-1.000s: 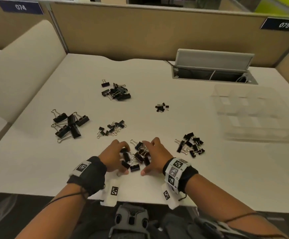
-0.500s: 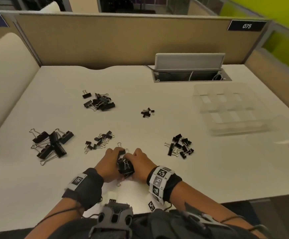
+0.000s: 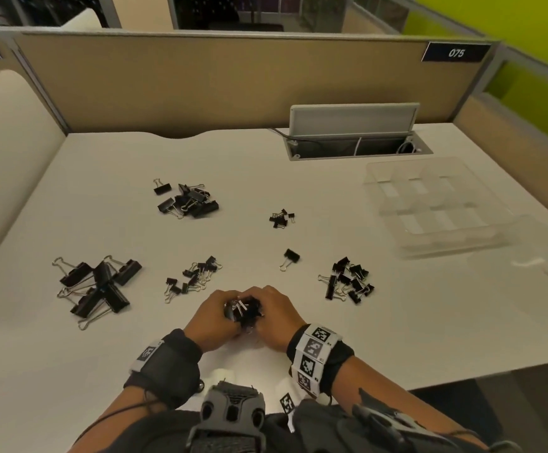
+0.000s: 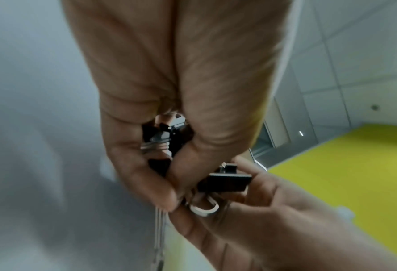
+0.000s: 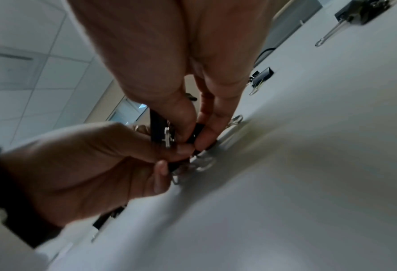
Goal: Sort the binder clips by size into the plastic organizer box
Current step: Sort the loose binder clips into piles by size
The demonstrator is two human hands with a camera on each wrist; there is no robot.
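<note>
Both hands, left hand and right hand, squeeze a clip bundle; loose clips may slip out before the organizer box at two o'clock.

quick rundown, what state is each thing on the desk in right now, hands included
left hand: grips the clip bunch
right hand: grips the clip bunch
clip bunch: gathered between both hands
single clip: lies alone, loose
largest clips: piled on the desk, unsorted
organizer box: open, compartments empty
cable hatch: lid raised
</note>
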